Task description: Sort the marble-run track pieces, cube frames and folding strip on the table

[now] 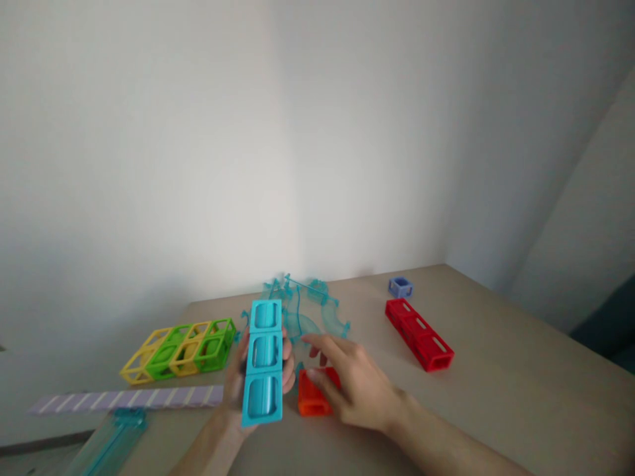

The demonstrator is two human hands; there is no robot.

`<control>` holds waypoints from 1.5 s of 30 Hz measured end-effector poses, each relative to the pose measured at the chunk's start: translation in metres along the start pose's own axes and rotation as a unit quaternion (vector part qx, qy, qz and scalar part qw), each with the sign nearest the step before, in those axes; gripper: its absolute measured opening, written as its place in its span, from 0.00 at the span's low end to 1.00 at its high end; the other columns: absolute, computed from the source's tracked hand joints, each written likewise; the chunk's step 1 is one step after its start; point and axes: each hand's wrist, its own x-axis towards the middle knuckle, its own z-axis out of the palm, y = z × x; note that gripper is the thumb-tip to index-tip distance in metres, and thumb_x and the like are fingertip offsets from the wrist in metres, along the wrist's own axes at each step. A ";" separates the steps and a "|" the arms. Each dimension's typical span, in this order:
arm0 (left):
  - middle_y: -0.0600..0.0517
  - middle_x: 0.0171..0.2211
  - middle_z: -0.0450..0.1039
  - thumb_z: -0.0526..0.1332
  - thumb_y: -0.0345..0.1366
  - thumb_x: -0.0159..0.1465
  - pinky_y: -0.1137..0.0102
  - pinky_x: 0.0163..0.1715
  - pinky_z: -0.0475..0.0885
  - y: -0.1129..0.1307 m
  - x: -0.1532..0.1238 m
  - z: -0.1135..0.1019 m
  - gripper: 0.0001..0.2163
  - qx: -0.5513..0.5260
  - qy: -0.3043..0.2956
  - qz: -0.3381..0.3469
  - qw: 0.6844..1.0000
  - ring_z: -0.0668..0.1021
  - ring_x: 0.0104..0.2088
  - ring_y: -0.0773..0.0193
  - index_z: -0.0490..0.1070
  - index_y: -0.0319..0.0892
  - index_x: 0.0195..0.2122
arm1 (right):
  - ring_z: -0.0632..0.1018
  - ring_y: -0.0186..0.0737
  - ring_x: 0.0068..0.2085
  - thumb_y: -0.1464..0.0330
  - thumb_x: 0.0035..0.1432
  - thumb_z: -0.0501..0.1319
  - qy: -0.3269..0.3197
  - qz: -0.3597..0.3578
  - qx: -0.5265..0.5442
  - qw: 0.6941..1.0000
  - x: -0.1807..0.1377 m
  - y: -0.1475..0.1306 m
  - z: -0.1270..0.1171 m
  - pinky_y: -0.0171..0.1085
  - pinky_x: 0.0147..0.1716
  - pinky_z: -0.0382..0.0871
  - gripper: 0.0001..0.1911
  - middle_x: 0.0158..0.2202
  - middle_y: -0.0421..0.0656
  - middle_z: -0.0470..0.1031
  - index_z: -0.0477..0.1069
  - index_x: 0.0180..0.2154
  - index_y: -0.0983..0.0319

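My left hand (233, 390) is wrapped round a long cyan block (264, 360) made of three joined cube sections and holds it upright above the table. My right hand (347, 380) rests with curled fingers on a small orange-red block (313, 396) that lies on the table just right of the cyan one. Whether the right hand grips the orange-red block or only touches it is unclear. Behind both hands lie clear teal curved track pieces (310, 311).
On the beige table (496, 383): a yellow and green cube cluster (183, 347) at left, a lilac striped strip (129, 398), a clear teal ramp (106, 446) at the front left, a long red block (419, 332) and a small blue cube (400, 287) at right. A white wall stands behind.
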 end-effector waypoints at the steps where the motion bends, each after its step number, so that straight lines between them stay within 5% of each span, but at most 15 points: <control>1: 0.51 0.27 0.71 0.58 0.53 0.60 0.75 0.17 0.66 -0.001 0.000 -0.001 0.22 0.004 0.003 0.000 1.000 0.71 0.20 0.69 0.75 0.38 0.40 | 0.76 0.42 0.41 0.68 0.64 0.53 0.026 0.003 0.004 1.000 0.000 0.001 0.000 0.38 0.41 0.69 0.19 0.42 0.48 0.75 0.61 0.55 0.61; 7: 0.48 0.28 0.76 0.63 0.49 0.58 0.72 0.22 0.71 -0.002 -0.003 0.002 0.18 0.023 0.076 0.009 0.997 0.75 0.22 0.65 0.76 0.37 0.38 | 0.75 0.40 0.37 0.68 0.66 0.49 0.108 -0.013 0.000 0.994 -0.002 0.004 0.002 0.39 0.40 0.69 0.14 0.37 0.47 0.75 0.64 0.51 0.62; 14: 0.47 0.34 0.81 0.67 0.48 0.55 0.62 0.38 0.77 -0.002 -0.005 0.003 0.18 0.000 0.200 0.015 0.980 0.81 0.33 0.56 0.77 0.40 0.40 | 0.75 0.43 0.37 0.59 0.61 0.56 0.097 -0.053 0.027 0.994 -0.005 -0.005 0.003 0.41 0.38 0.67 0.19 0.36 0.46 0.75 0.66 0.50 0.62; 18: 0.48 0.41 0.80 0.70 0.47 0.53 0.59 0.46 0.74 -0.005 -0.003 0.002 0.19 0.004 0.164 0.045 0.986 0.81 0.41 0.53 0.77 0.42 0.42 | 0.75 0.45 0.36 0.50 0.51 0.64 0.084 -0.014 0.021 0.996 -0.003 -0.012 0.005 0.41 0.37 0.67 0.28 0.36 0.46 0.75 0.67 0.47 0.61; 22: 0.47 0.45 0.79 0.69 0.46 0.54 0.56 0.51 0.71 -0.006 -0.003 -0.001 0.19 0.005 0.125 0.051 0.991 0.78 0.47 0.50 0.77 0.43 0.44 | 0.75 0.45 0.38 0.55 0.51 0.66 0.061 0.048 0.003 0.997 -0.002 -0.013 0.007 0.40 0.38 0.67 0.31 0.39 0.46 0.76 0.64 0.53 0.61; 30: 0.43 0.48 0.77 0.68 0.45 0.55 0.53 0.52 0.70 -0.003 -0.004 -0.003 0.20 0.022 0.077 0.052 0.995 0.75 0.52 0.46 0.76 0.42 0.47 | 0.76 0.47 0.41 0.65 0.52 0.63 0.070 0.009 -0.005 0.997 0.000 -0.014 0.010 0.44 0.44 0.68 0.27 0.42 0.49 0.76 0.64 0.54 0.63; 36: 0.46 0.43 0.78 0.70 0.45 0.53 0.56 0.48 0.73 -0.012 -0.002 -0.001 0.22 0.089 0.092 0.090 0.988 0.78 0.47 0.50 0.74 0.44 0.48 | 0.76 0.49 0.46 0.65 0.54 0.61 0.075 0.008 -0.015 0.997 -0.001 -0.010 0.012 0.46 0.47 0.70 0.32 0.47 0.52 0.75 0.58 0.59 0.65; 41: 0.48 0.38 0.79 0.69 0.49 0.54 0.60 0.43 0.75 -0.027 -0.008 -0.014 0.22 0.240 0.104 0.121 0.958 0.80 0.41 0.54 0.73 0.44 0.46 | 0.76 0.50 0.46 0.63 0.59 0.59 0.098 -0.005 -0.012 0.995 -0.005 -0.007 0.012 0.47 0.47 0.71 0.31 0.48 0.53 0.74 0.56 0.61 0.65; 45: 0.45 0.45 0.76 0.69 0.47 0.54 0.59 0.47 0.73 -0.029 -0.014 -0.010 0.24 0.478 -0.003 0.106 0.872 0.78 0.46 0.51 0.71 0.44 0.50 | 0.76 0.49 0.49 0.66 0.60 0.59 0.163 -0.034 0.015 0.986 -0.010 -0.002 0.012 0.45 0.48 0.71 0.33 0.53 0.53 0.72 0.51 0.64 0.62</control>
